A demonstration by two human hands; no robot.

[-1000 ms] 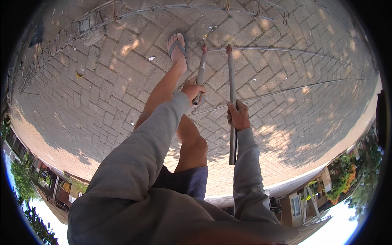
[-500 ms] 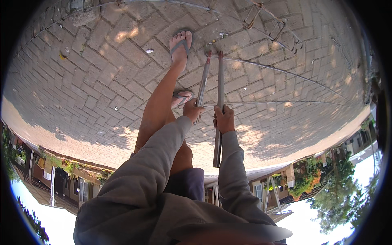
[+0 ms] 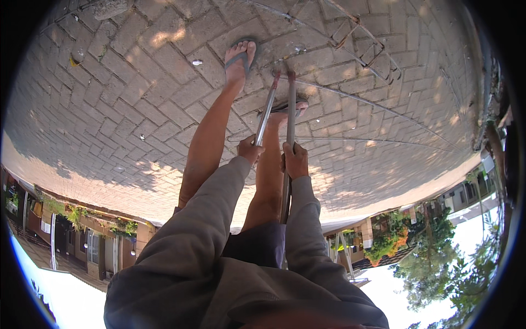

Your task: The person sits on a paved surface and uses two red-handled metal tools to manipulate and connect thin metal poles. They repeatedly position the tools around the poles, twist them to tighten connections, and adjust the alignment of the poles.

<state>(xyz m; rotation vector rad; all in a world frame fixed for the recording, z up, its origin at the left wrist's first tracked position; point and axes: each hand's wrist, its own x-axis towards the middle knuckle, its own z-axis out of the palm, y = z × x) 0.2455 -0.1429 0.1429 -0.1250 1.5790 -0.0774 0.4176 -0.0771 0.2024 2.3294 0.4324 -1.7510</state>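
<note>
My left hand (image 3: pixel 250 149) is closed around a long grey metal pipe (image 3: pixel 266 114) that slopes away from me. Beside it, my right hand (image 3: pixel 296 160) grips a second grey metal pipe (image 3: pixel 291 112), whose near end runs back along my right forearm. Both pipes have reddish far ends, close together near the paving. A thin metal rod (image 3: pixel 361 100) passes by these ends and runs off to the right; whether the pipes are fitted onto it I cannot tell. My feet, in grey flip-flops (image 3: pixel 239 59), stand to the left of the pipes and behind them.
Bent rusty rods (image 3: pixel 375 52) lie joined on the brick paving (image 3: pixel 137 93) at the far right. More thin rods cross the ground nearby. A grey block (image 3: pixel 109 9) sits at the far left. Houses and plants line the view's lower rim.
My right foot has stepped forward and right, now beside the pipes. Both hands and pipes have shifted slightly left in view, still gripped.
</note>
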